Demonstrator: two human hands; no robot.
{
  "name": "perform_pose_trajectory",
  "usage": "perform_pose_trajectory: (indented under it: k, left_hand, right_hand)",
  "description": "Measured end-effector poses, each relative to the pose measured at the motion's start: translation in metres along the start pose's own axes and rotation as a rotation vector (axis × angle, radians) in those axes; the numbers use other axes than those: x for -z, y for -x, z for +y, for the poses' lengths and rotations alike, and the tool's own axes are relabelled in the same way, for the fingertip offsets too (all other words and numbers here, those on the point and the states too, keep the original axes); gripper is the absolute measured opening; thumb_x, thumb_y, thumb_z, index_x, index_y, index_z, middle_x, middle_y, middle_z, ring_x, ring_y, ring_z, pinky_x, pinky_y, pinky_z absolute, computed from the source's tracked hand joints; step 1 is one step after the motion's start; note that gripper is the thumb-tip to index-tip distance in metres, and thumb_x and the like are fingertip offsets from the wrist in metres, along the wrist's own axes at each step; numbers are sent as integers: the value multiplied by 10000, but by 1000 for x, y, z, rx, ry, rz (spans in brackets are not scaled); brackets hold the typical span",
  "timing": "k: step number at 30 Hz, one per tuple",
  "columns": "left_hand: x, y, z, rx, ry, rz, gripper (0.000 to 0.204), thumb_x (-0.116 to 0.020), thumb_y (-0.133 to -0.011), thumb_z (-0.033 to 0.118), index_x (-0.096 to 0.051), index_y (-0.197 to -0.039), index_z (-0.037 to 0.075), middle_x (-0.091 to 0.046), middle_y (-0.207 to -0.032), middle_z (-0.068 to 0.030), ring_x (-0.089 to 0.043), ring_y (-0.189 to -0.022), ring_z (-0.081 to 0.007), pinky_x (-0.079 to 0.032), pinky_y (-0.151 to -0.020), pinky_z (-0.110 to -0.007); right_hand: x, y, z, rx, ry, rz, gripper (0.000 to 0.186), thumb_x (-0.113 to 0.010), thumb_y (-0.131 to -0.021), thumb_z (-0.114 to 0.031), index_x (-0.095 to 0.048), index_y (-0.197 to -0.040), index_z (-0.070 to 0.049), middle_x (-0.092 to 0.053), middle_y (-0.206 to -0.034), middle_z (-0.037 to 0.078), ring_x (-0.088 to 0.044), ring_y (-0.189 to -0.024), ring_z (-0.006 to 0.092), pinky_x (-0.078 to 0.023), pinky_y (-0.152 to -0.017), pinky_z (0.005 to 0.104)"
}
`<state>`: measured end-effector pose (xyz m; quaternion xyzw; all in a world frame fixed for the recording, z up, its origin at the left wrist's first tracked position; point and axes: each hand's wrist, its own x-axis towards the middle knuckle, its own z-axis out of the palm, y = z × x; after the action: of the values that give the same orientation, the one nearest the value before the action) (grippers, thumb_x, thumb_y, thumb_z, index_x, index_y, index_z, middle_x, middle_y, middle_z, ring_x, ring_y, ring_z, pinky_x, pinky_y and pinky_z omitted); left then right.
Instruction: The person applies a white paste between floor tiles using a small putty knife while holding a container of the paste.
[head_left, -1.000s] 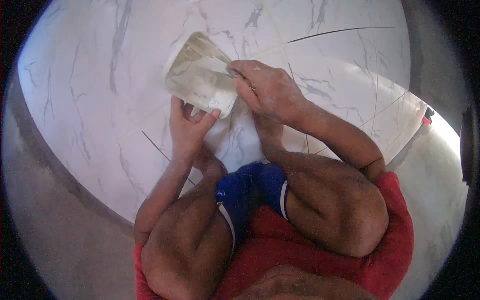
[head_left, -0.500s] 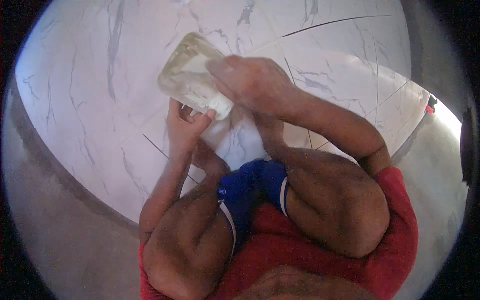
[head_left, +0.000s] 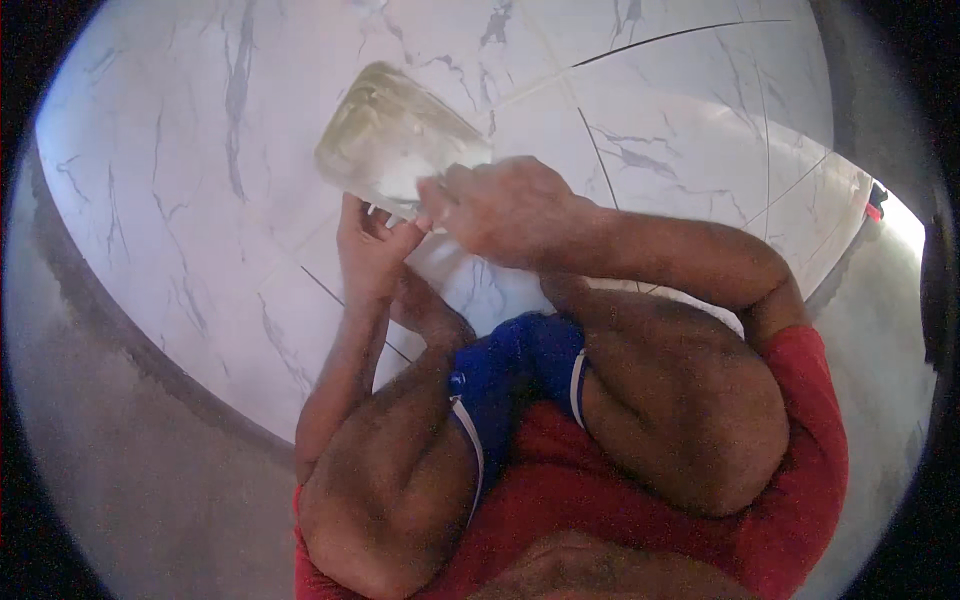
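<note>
A see-through, yellowish rectangular plastic container [head_left: 385,125] is held tilted above the floor in front of my feet. My left hand [head_left: 368,255] grips its near left edge, the thumb on the rim and the fingers bent beneath. At the container's near right corner is my right hand [head_left: 510,212], its fingers curled and pressed together over the rim. Motion blurs those fingertips, and whatever they may hold is hidden. The inside of the container looks pale and whitish, but I cannot tell if anything lies in it.
White marble-patterned tiles [head_left: 200,190] with dark joints spread out ahead and end in a curved edge. Grey rough floor [head_left: 130,430] borders them at left and right. My bent knees, in blue shorts [head_left: 510,360], frame the near side. A small red item [head_left: 874,212] lies far right.
My right hand has moved down and slightly right, from over the container's right side to its near corner, uncovering more of the inside. My left hand keeps its grip on the container.
</note>
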<state>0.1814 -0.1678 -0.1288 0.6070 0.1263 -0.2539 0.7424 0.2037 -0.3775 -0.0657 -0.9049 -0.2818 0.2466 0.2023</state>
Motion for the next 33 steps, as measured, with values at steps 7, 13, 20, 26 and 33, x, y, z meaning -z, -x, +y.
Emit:
perform_pose_trajectory:
  k: [7, 13, 20, 26, 33]
  left_hand:
    - [5, -1, -2, -21, 55, -10, 779, -816, -749, -40, -394, -1404, -30, -511, -1350, -164, -530, -1268, -300, -529, -1028, -418]
    - [15, -2, -4, -87, -10, 41, 762, -812, -756, -48, -390, -1391, -49, -501, -1366, -195, -566, -1235, -315, -552, -998, -417]
    - [8, 0, -1, -75, -28, 45, 779, -800, -739, -100, -379, -1393, -58, -512, -1363, -198, -572, -1231, -314, -552, -998, -412]
    - [21, 5, -17, -84, -224, -78, 793, -828, -725, -72, -390, -1386, -53, -519, -1356, -194, -573, -1238, -289, -541, -1007, -410]
    - [8, -1, -9, -173, -573, -87, 763, -913, -666, 87, -518, -1315, 29, -536, -1272, -106, -581, -1196, -244, -577, -933, -388]
  right_hand:
    - [-9, 3, 19, 34, -13, 170, 346, -593, -917, -204, -566, -1223, -47, -654, -916, 115, -704, -772, 298, -579, -623, 425]
    - [-17, 2, 20, -61, -129, 88, 258, -589, -928, -278, -630, -1092, -83, -657, -804, 125, -691, -739, 339, -563, -668, 457]
    - [-3, -12, 18, -218, -447, 46, 293, -610, -863, -296, -708, -949, -34, -696, -788, 197, -691, -783, 401, -534, -750, 496]
    - [-5, -15, 45, -213, -844, -73, 329, -649, -820, -307, -728, -811, 12, -690, -688, 130, -667, -654, 211, -533, -683, 373]
    - [-3, -12, 67, -206, -981, -131, 294, -670, -806, -292, -745, -777, -9, -660, -650, 25, -575, -579, 108, -463, -550, 290]
